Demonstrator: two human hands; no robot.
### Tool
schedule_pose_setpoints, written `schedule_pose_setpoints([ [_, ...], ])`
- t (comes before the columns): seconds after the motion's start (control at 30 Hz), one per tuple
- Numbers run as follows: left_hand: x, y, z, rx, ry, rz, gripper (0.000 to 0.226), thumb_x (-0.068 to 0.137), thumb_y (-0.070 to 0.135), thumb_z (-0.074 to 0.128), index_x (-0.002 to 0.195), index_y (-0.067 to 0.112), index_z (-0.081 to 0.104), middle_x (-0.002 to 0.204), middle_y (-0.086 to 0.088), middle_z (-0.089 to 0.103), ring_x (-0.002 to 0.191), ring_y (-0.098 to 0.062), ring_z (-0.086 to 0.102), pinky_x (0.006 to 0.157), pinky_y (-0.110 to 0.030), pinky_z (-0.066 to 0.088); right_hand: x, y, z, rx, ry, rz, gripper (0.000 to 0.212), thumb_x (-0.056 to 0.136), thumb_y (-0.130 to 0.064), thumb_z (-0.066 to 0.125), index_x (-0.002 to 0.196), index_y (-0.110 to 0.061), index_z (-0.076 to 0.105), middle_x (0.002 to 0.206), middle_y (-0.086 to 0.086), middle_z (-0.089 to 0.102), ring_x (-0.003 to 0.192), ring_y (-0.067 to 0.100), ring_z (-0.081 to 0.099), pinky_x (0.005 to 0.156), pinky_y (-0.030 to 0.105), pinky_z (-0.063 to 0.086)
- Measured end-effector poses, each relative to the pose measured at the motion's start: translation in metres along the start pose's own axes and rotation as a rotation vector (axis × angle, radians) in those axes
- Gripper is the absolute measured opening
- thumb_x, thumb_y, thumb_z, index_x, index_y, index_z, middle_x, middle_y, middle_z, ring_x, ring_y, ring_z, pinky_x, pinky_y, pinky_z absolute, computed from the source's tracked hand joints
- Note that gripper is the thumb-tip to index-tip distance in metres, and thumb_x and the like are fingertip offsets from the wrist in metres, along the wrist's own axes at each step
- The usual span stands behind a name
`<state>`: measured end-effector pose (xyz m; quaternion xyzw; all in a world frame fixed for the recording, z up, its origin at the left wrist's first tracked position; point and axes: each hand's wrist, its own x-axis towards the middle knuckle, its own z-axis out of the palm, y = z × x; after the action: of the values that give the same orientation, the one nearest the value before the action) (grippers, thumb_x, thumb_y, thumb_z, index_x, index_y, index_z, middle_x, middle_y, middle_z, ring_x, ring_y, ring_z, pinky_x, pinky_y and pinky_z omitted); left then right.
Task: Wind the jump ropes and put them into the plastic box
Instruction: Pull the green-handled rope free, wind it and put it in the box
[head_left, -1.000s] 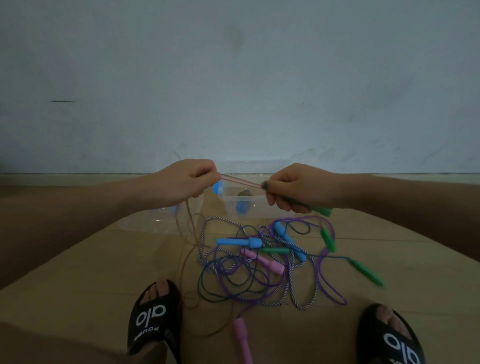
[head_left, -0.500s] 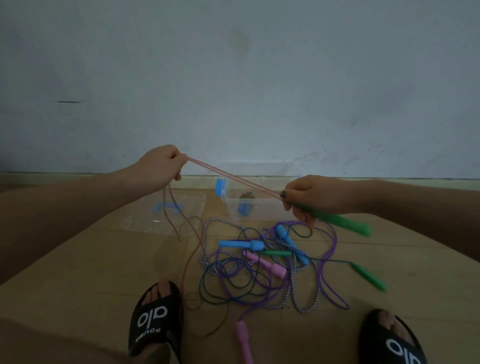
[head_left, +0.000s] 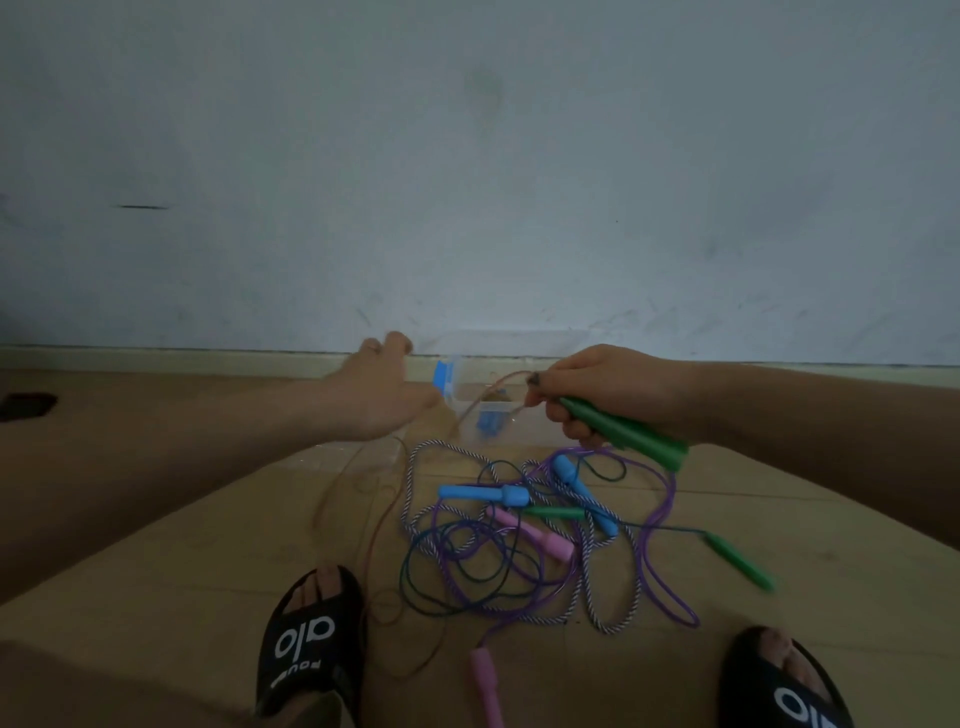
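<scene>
Floor: wooden boards (head_left: 779, 649), light brown, meeting a pale skirting board at the far side.
Wall: plain grey-white wall (head_left: 467, 182) with small marks.
Box: clear plastic box (head_left: 498, 353) on the floor against the wall.
Ropes: tangled jump ropes (head_left: 519, 540) lie between the two black slippers (head_left: 311, 644).
Right hand (head_left: 587, 389): grips green handles (head_left: 628, 431) and a thin brown rope (head_left: 488, 395).
Left hand (head_left: 379, 389): blurred, fingers spread, holding nothing.

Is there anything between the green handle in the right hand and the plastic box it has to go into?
Nothing visible blocks it. The right hand grips the green handle right at the near side of the plastic box, whose top is open. The left hand is at the box's left end, off that path. The other ropes lie nearer, on the floor.
</scene>
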<state>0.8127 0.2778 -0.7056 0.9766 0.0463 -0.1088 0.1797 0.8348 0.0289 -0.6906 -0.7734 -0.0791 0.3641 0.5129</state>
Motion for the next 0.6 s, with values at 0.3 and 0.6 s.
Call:
schedule_pose_setpoints([
  [0.3,-0.034,0.076,0.013,-0.804,-0.787,-0.063,0.062,0.095,0.062,0.040,0.118,0.005,0.053,0.113,-0.022,0.066,0.103,-0.036,0.069,0.096,-0.045,0.053,0.011,-0.006,0.026,0.356,0.180,-0.050,0.011,0.089,-0.007,0.059,0.096,0.001,0.060,0.086,0.024,0.057,0.069,0.029,0.059,0.065,0.037,0.050],
  [0.6,-0.020,0.074,0.015,-1.003,-0.493,-0.032,0.021,0.101,0.015,0.050,0.115,0.005,0.062,0.099,-0.010,0.070,0.086,-0.022,0.073,0.075,-0.033,0.061,0.024,-0.006,0.028,0.480,0.364,-0.049,0.018,0.094,-0.013,0.056,0.099,0.004,0.061,0.104,0.023,0.068,0.094,0.033,0.067,0.088,0.045,0.056],
])
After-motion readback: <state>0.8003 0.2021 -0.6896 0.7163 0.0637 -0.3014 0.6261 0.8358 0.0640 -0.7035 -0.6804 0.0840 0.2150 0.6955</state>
